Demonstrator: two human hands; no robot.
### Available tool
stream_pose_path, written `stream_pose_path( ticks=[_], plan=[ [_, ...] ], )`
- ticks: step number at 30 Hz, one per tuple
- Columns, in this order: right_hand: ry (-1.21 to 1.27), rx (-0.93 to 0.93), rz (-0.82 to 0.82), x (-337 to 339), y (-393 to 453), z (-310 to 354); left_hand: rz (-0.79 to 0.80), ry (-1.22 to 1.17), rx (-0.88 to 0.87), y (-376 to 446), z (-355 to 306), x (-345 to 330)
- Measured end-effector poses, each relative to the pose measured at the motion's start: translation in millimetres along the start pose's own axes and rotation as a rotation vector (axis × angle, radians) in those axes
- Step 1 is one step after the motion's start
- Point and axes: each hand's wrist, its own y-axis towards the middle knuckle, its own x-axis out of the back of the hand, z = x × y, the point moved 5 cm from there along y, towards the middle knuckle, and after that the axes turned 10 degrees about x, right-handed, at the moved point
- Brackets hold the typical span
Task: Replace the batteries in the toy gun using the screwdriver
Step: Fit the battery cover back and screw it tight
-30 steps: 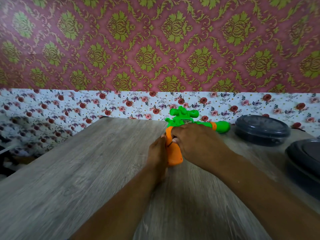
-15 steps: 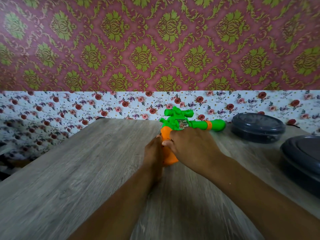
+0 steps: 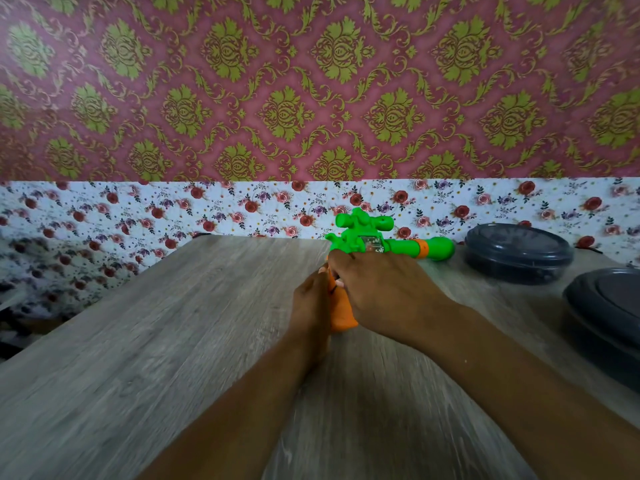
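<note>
I see the gun (image 3: 367,241) lying near the worktop's (image 3: 173,341) far edge, barrel pointing right. My right hand (image 3: 377,296) curls over its orange grip; my left hand (image 3: 311,303) presses against the grip's side. No screwdriver is visible. I'd steady the grip flat before working the cover.

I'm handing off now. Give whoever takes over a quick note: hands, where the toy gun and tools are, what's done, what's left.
Left hand: against the left side of the toy gun at its orange grip; finger curl hidden.
Right hand: wrapped over the grip from the right.
Gun stands on the wooden table, barrel pointing right toward two dark lidded containers.
Screwdriver and batteries: not visible.
Done: cannot tell; the battery cover is hidden.
Left: confirm cover state, then finish the swap.
</note>
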Motion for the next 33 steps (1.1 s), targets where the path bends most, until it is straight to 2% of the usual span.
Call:
stream_pose_path(
  ticks=[6,9,18,21,25,33],
  plan=[
    [0.039,-0.158,-0.011,-3,0,-7,-0.021,0.016,-0.051,-7,-4,-2],
    [0.052,-0.23,0.01,-5,-6,-15,-0.044,0.002,-0.005,-8,-3,-2],
    [0.13,-0.089,0.084,-1,-5,-9,-0.049,-0.028,0.03,1,0,4],
    [0.17,-0.104,0.083,0,-3,-15,-0.013,-0.083,0.044,3,1,3],
    [0.263,-0.172,0.051,2,-6,-29,0.117,-0.206,0.117,7,3,1],
    [0.455,-0.13,-0.089,-3,-22,-29,0.287,-0.25,0.194,8,5,-1]
  ],
)
